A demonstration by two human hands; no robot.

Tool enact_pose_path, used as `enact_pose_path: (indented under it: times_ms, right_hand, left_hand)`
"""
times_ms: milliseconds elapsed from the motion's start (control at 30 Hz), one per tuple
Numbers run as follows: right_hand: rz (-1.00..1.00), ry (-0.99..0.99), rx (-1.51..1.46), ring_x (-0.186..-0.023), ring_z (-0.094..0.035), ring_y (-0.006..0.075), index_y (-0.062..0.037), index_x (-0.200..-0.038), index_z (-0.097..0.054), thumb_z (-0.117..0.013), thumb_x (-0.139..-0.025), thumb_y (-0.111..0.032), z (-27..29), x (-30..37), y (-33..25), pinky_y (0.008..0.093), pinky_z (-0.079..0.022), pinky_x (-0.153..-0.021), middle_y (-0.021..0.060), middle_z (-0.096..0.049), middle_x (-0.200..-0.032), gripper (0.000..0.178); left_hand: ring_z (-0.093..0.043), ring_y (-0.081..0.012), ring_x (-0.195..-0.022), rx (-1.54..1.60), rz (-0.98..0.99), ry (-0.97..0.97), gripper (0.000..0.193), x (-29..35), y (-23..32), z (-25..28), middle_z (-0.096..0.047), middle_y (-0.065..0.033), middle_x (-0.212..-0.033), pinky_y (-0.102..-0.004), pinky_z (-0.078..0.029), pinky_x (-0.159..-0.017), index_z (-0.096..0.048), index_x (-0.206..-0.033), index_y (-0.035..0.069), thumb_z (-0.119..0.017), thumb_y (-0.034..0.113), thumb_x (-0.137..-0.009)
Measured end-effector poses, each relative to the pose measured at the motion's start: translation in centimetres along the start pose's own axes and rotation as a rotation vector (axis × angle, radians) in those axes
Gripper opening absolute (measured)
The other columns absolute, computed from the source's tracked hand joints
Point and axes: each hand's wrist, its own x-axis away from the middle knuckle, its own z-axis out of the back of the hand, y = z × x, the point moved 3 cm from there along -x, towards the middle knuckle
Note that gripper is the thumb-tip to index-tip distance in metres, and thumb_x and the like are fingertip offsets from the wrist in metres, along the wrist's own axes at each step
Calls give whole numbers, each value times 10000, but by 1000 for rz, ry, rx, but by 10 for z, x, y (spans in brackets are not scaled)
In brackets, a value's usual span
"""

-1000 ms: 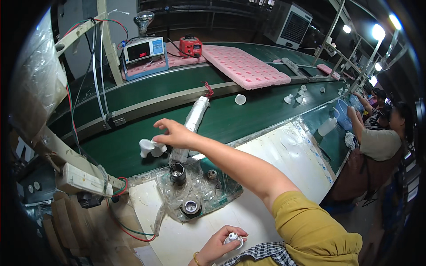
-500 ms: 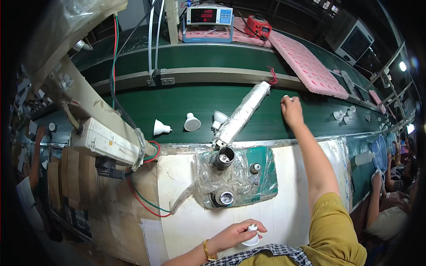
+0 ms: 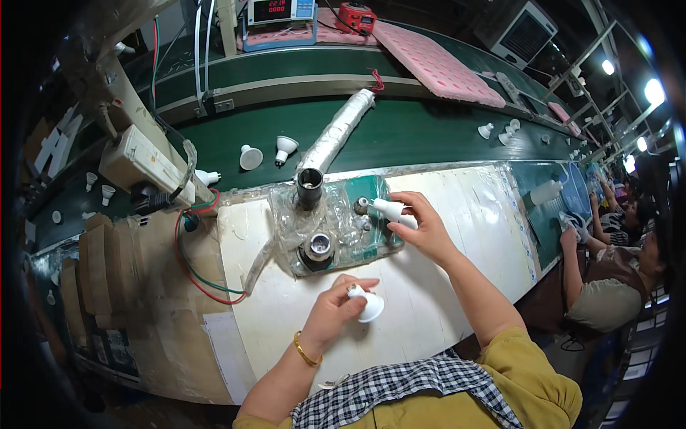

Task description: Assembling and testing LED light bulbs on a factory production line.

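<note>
My left hand (image 3: 330,314) is closed around a white spotlight bulb (image 3: 371,309), its metal base turned up and to the left. My right hand (image 3: 429,232) pinches another white spotlight bulb (image 3: 391,209), with the base end pointing left at a small metal socket (image 3: 361,206). Whether the two touch I cannot tell. That socket stands on a green board (image 3: 371,187) wrapped in clear plastic. On the same board are a tall black lamp holder (image 3: 310,187) and a lower round holder (image 3: 320,243) with a bright metal inside.
Several white bulbs, one here (image 3: 251,157), lie on the green conveyor belt (image 3: 421,136). A foil-wrapped tube (image 3: 339,132) slants over it. At the left a beige arm with a box (image 3: 139,164) carries wires. A meter (image 3: 279,13) stands at the back; co-workers (image 3: 607,286) sit right.
My right hand has come back from the belt to the board, with a bulb now plain in its fingers. The left hand has risen nearer the board, still holding its bulb. The view has shifted.
</note>
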Motion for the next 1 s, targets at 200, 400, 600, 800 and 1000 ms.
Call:
enact_pose_path:
  times_ms: [200, 400, 600, 800, 1000]
  right_hand:
    - [252, 14, 438, -1134, -503, 306, -72, -1262, -491, -707, -708, -5, -11, 15, -6, 373, -425, -982, 125, -525, -1246, 599]
    - [302, 3, 469, -1137, -493, 321, -58, -1254, -492, -711, -667, 33, -16, 7, -13, 380, -430, -973, 121, -520, -1266, 633]
    - [336, 18, 504, -1122, -485, 327, -64, -1270, -478, -748, -615, 46, -12, 9, -16, 381, -445, -952, 124, -512, -1277, 717]
    - [256, -35, 464, -1099, -476, 315, -121, -1323, -461, -755, -636, -11, -15, 16, -8, 366, -445, -943, 107, -487, -1273, 755]
    - [316, 2, 469, -1092, -493, 299, -103, -1298, -494, -680, -735, -64, -14, 16, -12, 355, -433, -958, 116, -507, -1197, 594]
  left_hand:
    - [-532, -68, -918, 21, 3, 184, 396, 0, 9, 0, -584, -6, -1061, -222, -421, -841, -609, -1180, 2, -660, 261, -884]
    - [-497, -70, -837, -310, -216, 220, 368, 1, 23, -2, -523, -5, -1050, -199, -435, -754, -633, -1164, 39, -720, 115, -814]
    - [-531, -75, -838, -424, -343, 283, 342, 1, 29, -7, -502, -36, -1070, -190, -466, -713, -642, -1134, 57, -719, 50, -801]
    - [-585, -99, -903, -241, -305, 286, 315, 6, 16, -3, -509, -51, -1123, -201, -498, -778, -597, -1135, 10, -666, -16, -829]
    - [-582, -95, -901, -201, -259, 282, 308, 3, 13, -1, -507, -49, -1119, -201, -490, -787, -595, -1135, 8, -657, -20, -835]
